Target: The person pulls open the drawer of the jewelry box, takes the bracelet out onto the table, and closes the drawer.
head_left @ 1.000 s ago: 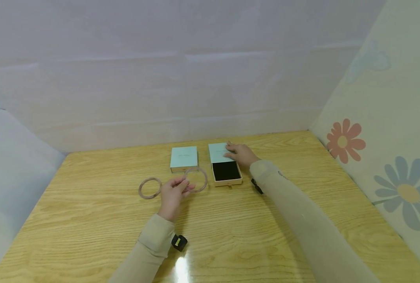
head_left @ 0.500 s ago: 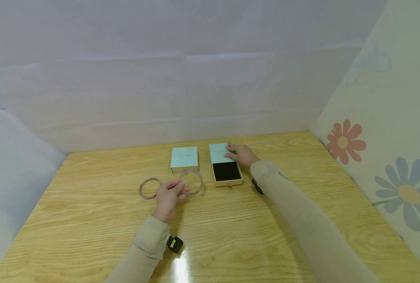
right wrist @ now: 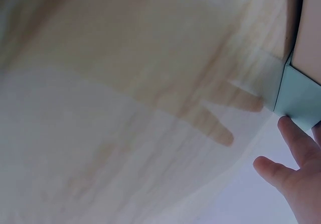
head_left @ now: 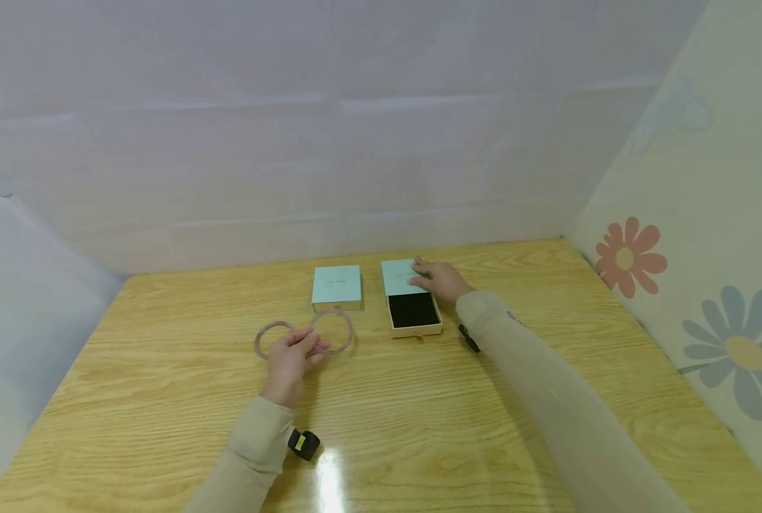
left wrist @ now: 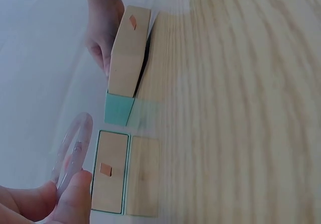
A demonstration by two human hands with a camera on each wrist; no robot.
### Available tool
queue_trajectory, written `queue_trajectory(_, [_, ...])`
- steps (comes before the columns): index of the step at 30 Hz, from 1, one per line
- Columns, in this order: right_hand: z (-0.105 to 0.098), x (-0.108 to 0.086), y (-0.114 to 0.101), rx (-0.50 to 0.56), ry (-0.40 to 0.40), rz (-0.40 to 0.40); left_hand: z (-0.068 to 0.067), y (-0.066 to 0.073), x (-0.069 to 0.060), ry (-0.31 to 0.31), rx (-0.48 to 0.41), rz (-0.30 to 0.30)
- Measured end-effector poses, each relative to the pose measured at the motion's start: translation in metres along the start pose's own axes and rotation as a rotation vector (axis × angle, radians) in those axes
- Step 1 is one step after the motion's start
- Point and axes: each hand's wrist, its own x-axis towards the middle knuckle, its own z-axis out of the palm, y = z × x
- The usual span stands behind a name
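My left hand [head_left: 286,362] pinches a translucent pinkish bangle [head_left: 350,331] between thumb and fingers, above the table. Beyond that hand, a second bangle [head_left: 261,340] lies on the table, partly covered by it. On a pale blue drawer box [head_left: 395,276] rests my right hand [head_left: 445,282], thumb and forefinger over its top. In the right wrist view, fairly straight fingers [right wrist: 301,146] lie at the box's side. The box's cream drawer [head_left: 417,332] is pulled out towards me and shows a black lining. Left of it stands a matching box [head_left: 337,286], its drawer in.
The boxes stand towards the back of a glossy wooden table [head_left: 381,427]. A pale cloth wall [head_left: 278,164] rises behind its far edge. On the right is a wall printed with flowers [head_left: 624,258].
My left hand has moved left with the bangle, away from the opened box and nearer to the bangle on the table. The right hand has stayed on its box.
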Motion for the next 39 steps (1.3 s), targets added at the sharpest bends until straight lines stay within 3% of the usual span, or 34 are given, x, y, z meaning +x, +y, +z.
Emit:
queue_trajectory(23, [-0.003, 0.002, -0.002, -0.006, -0.013, 0.014, -0.032, 0.011, 0.0, 0.071, -0.05, 0.034])
queue_trajectory(39, [-0.005, 0.004, 0.01, 0.016, -0.018, 0.013, -0.054, 0.019, 0.002, 0.107, -0.062, -0.026])
